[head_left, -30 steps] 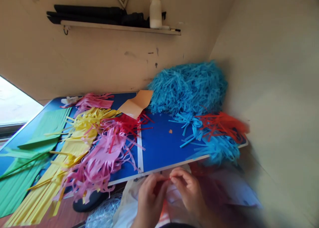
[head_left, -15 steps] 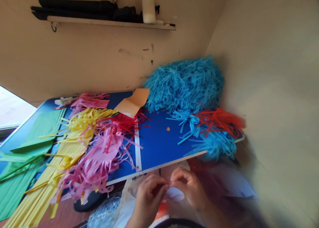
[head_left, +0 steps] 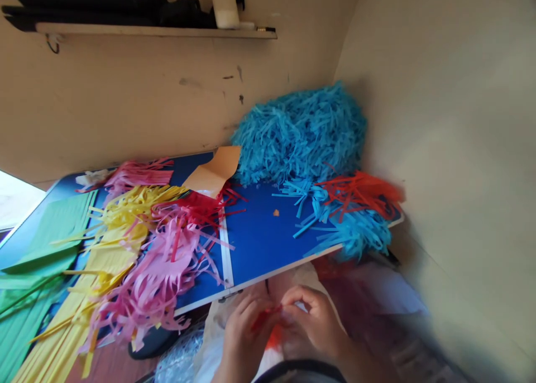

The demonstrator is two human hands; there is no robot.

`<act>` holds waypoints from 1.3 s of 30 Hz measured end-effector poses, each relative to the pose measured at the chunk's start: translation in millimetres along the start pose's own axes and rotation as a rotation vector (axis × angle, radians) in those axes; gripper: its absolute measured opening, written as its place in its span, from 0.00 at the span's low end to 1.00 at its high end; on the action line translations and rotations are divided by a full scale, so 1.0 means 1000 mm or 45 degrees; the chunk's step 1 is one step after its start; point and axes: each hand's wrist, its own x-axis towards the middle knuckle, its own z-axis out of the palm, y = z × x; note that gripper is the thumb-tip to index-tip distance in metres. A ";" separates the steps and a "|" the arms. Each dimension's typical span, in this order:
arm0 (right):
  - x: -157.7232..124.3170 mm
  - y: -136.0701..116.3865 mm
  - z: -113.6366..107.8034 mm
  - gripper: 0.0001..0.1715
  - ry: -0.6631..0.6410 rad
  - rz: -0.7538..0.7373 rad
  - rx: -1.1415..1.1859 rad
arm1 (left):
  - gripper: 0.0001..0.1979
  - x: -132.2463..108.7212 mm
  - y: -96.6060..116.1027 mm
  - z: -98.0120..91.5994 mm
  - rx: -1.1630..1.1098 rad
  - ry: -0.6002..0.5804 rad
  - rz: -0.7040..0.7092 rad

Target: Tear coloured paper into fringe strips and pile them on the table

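Below the front edge of the blue table (head_left: 259, 243), my left hand (head_left: 243, 333) and my right hand (head_left: 312, 321) meet fingertip to fingertip. Between them they pinch a thin red paper strip (head_left: 263, 317), which shows blurred at the fingertips. Under the hands lies white and orange material on my lap. The pink fringe (head_left: 159, 271) hangs over the table edge just left of my left hand.
On the table lie green sheets (head_left: 37, 243), yellow fringe (head_left: 121, 215), red strips (head_left: 201, 204), a tan paper piece (head_left: 213, 171) and a big heap of blue shredded paper (head_left: 301, 132) with red-orange strips (head_left: 360, 193). A wall stands close at right; a shelf (head_left: 146, 31) hangs above.
The view has shifted so the table sits higher and further left. My hands stay together below the table edge, working the strip, now seen red between the fingers.
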 end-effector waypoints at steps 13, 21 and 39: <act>-0.005 0.001 0.005 0.04 0.094 -0.117 -0.132 | 0.05 -0.005 -0.005 0.012 0.076 0.145 0.144; -0.005 0.001 0.006 0.05 0.102 -0.101 -0.159 | 0.05 -0.008 -0.010 0.014 0.122 0.184 0.215; -0.007 0.012 0.000 0.07 0.004 0.169 0.053 | 0.14 -0.002 0.002 0.020 -0.841 -0.163 -0.816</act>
